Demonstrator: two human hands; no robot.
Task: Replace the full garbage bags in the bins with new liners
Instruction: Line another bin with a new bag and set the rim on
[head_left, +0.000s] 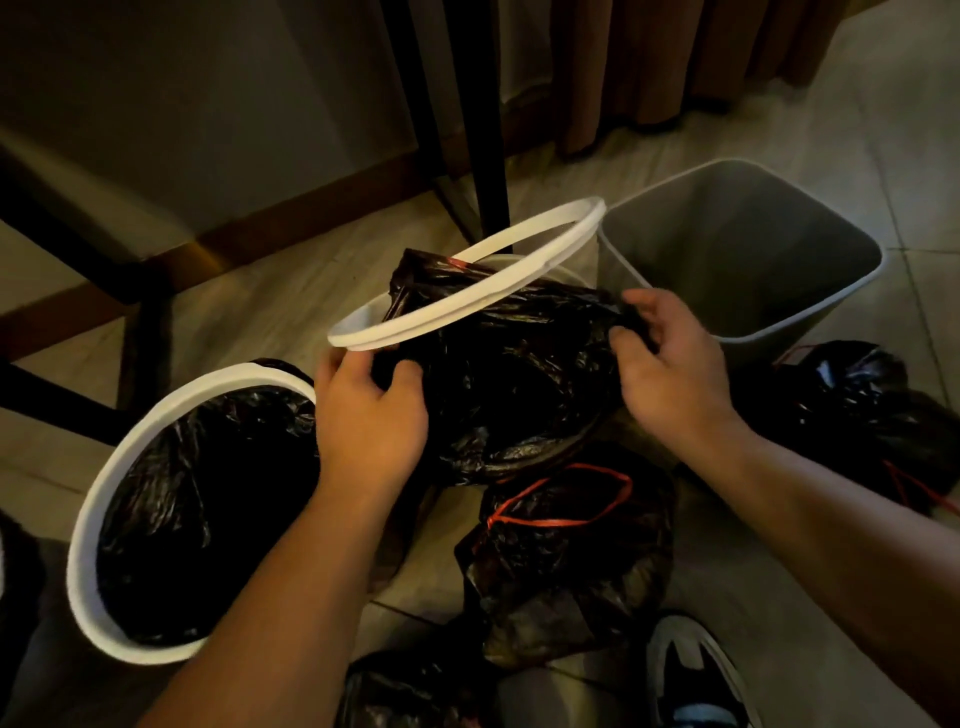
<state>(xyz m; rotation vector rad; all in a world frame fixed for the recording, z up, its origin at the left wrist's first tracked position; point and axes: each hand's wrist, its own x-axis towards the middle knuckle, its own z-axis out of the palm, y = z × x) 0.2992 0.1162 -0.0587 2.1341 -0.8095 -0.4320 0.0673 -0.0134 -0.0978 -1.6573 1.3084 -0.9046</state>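
Here: left hand (371, 410), right hand (670, 364), fingers both pinching black liner (509, 364) edges.

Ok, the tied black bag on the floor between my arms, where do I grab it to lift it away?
Take the tied bag by its red drawstring loop, coming down from above. The loop lies open on the bag's top, gathered at the neck on its left, so it should probably hook easily. The plastic below is slack and crumpled.
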